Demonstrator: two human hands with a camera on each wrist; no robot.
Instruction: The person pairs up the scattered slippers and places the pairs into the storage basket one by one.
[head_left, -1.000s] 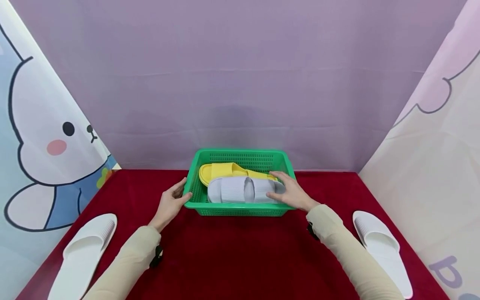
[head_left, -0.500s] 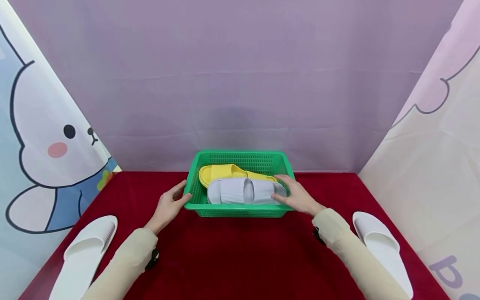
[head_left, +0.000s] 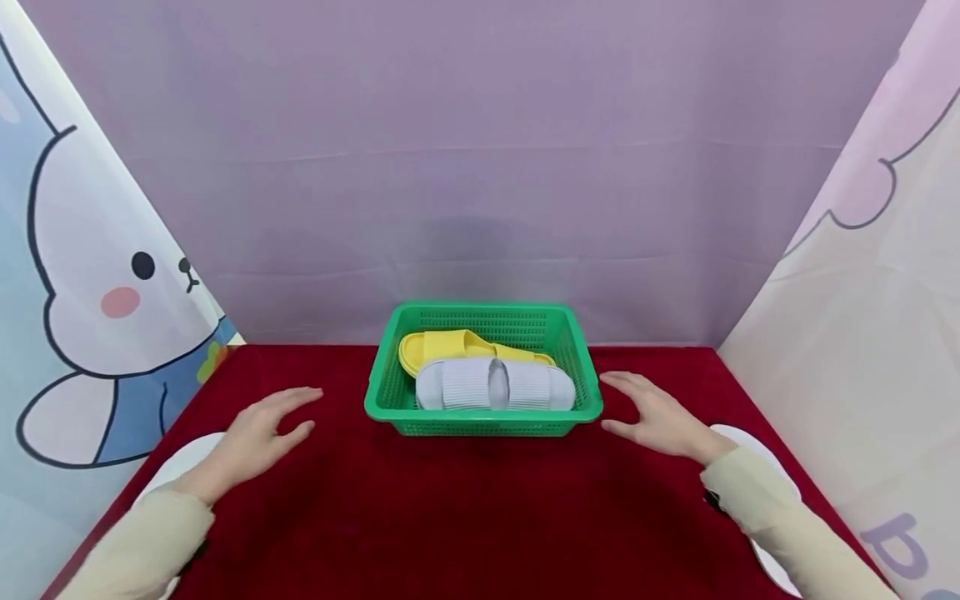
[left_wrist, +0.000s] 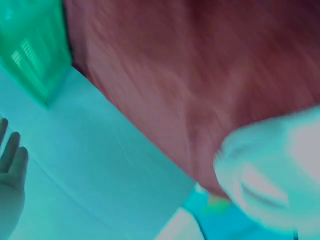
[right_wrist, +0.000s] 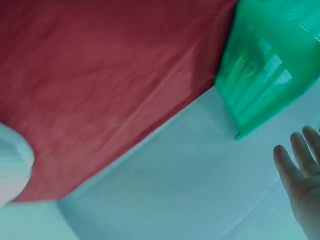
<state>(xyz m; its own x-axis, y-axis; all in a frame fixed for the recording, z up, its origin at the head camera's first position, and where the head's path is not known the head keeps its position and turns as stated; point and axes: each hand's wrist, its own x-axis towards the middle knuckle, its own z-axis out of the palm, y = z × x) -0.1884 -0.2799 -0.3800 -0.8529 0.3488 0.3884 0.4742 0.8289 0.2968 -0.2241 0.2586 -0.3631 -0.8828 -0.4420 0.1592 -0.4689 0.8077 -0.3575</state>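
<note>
Away from the green basket [head_left: 480,414] move our left grip [head_left: 258,431], now well apart, and our right grip [head_left: 662,418], just beside it; both spread loosely, holding nothing. Inside the basket, on the red surface [head_left: 480,517], we see yellow slippers [head_left: 444,342] behind pale slippers [head_left: 465,384].

Red cloth surface [left_wrist: 150,75], creased. Green slatted basket [left_wrist: 37,50], partly shown, stands at its edge. Pale slipper [left_wrist: 280,170], blurred, lies near one corner. Left hand [left_wrist: 11,187], fingers extended, apart from both.
</note>
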